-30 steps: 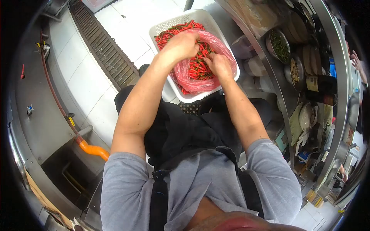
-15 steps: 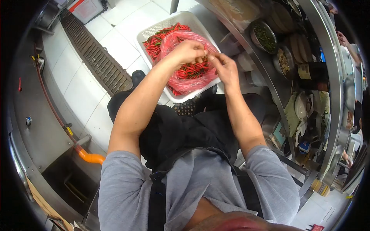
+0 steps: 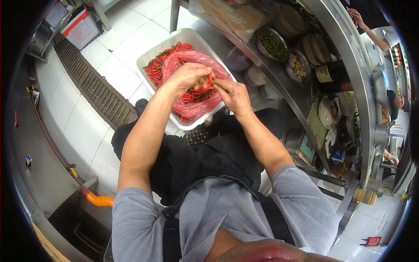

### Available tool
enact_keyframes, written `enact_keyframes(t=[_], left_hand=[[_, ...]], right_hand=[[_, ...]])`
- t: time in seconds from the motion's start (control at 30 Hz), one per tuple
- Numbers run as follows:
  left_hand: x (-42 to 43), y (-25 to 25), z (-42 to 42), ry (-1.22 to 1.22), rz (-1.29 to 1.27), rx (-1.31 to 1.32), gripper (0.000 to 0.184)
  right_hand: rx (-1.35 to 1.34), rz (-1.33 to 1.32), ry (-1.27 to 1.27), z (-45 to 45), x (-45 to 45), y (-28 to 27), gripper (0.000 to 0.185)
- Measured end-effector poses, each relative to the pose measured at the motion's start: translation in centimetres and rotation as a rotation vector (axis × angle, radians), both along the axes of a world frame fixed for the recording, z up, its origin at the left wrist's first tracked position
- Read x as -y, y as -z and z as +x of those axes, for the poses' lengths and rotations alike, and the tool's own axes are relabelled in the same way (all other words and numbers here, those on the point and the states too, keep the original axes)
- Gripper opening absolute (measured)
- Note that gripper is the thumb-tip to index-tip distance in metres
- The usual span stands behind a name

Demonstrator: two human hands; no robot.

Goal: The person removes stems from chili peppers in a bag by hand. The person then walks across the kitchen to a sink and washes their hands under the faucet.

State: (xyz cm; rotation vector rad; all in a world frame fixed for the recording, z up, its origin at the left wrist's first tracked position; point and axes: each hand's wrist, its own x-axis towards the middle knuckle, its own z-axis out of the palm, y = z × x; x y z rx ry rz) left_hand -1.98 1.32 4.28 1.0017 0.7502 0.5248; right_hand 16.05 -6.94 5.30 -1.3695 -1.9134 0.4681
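My left hand (image 3: 190, 78) is closed on a red chili pepper (image 3: 211, 78) above the pile. Across from it, my right hand (image 3: 235, 95) pinches the green stem end of that same pepper. Beneath both hands, a pink plastic bag (image 3: 205, 108) lies opened out, with many red chilies (image 3: 197, 95) inside. The bag sits in a white perforated basket (image 3: 144, 62). More loose red and green chilies (image 3: 168, 59) fill the basket's far left part. My left hand partly hides the bag's contents.
On the right, a steel shelf holds a bowl of chopped greens (image 3: 271, 44) and a bowl of pale pieces (image 3: 297, 68). A floor drain grate (image 3: 91, 81) runs along the left. An orange pipe (image 3: 99, 200) meets the steel sink. Another person's arm (image 3: 373, 37) shows at upper right.
The view has shifted, so the basket and my hands appear lower and further left. A red pepper now shows clearly between my fingertips.
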Motion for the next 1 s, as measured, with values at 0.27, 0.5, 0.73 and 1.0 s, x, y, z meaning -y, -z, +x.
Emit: enact_keyframes(t=[0.27, 0.5, 0.73, 1.0], left_hand=[[0.3, 0.1, -0.6, 0.221, 0.052, -0.096, 0.022], [1.1, 2.2, 0.7, 0.268, 0.185, -0.377, 0.017], [-1.1, -0.1, -2.1, -0.262, 0.126, -0.101, 0.02], [-0.9, -1.0, -3.5, -0.289, 0.099, 0.033, 0.02]], right_hand=[[0.282, -0.003, -0.432, 1.0, -0.1, -1.7, 0.033], [0.324, -0.133, -0.603, 1.5, 1.2, -0.4, 0.041], [-0.066, -0.064, 0.275, 3.4, -1.9, -5.3, 0.021], [0.647, 0.33, 0.446, 15.6, -10.4, -6.7, 0.025]])
